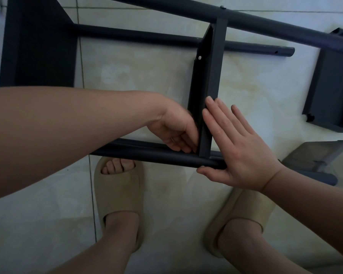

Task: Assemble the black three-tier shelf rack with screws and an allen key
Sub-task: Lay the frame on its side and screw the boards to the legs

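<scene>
The black rack lies on its side on the tiled floor. Its middle shelf panel (207, 80) stands on edge between a far pole (246, 22) and a near pole (156, 155). My left hand (176, 129) reaches into the inner corner where this panel meets the near pole, its fingertips touching the panel's left face. Flat against the panel's right face lies my right hand (236, 147), fingers straight, thumb under the near pole beside a screw head (202, 166). Another shelf panel (40, 44) sits at the left. No allen key shows.
A loose black shelf panel (333, 89) lies on the floor at the right. A grey transparent object (313, 157) sits below it. A third pole (166, 39) runs across behind the middle panel. My feet in beige slippers (119, 194) stand just under the near pole.
</scene>
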The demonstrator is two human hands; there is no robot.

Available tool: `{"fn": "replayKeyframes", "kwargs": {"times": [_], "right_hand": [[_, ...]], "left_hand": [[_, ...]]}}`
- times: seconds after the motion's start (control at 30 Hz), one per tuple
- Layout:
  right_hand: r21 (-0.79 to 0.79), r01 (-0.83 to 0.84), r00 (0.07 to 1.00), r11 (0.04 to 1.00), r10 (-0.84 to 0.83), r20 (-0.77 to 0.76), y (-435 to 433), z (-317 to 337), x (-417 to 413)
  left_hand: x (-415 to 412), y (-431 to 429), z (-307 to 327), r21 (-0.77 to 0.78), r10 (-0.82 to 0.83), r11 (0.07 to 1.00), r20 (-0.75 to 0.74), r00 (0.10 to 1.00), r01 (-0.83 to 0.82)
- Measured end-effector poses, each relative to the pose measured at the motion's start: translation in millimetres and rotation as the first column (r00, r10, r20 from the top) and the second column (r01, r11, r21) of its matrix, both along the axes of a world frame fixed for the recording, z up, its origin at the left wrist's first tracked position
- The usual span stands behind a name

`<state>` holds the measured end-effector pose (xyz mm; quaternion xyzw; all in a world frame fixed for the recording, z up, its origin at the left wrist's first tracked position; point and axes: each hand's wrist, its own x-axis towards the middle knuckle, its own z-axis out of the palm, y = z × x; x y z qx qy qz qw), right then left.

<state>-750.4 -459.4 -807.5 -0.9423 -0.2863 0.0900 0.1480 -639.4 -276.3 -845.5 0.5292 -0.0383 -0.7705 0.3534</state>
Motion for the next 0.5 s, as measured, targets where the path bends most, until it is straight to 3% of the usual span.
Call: {"fn": "replayKeyframes", "kwargs": {"times": [0.23,0.5], "right_hand": [[-0.007,-0.002,1.0,1.0,0.002,-0.005,0.1,-0.1,-0.3],[-0.002,-0.001,1.0,1.0,0.001,-0.005,0.7,0.4,-0.3]], "left_hand": [[2.7,2.5,-0.2,0.047,-0.111,0.993,0.08,0.991,0.107],[4.2,-2.2,3.1,0.01,-0.063,0.998,0.031,0.998,0.062]]}}
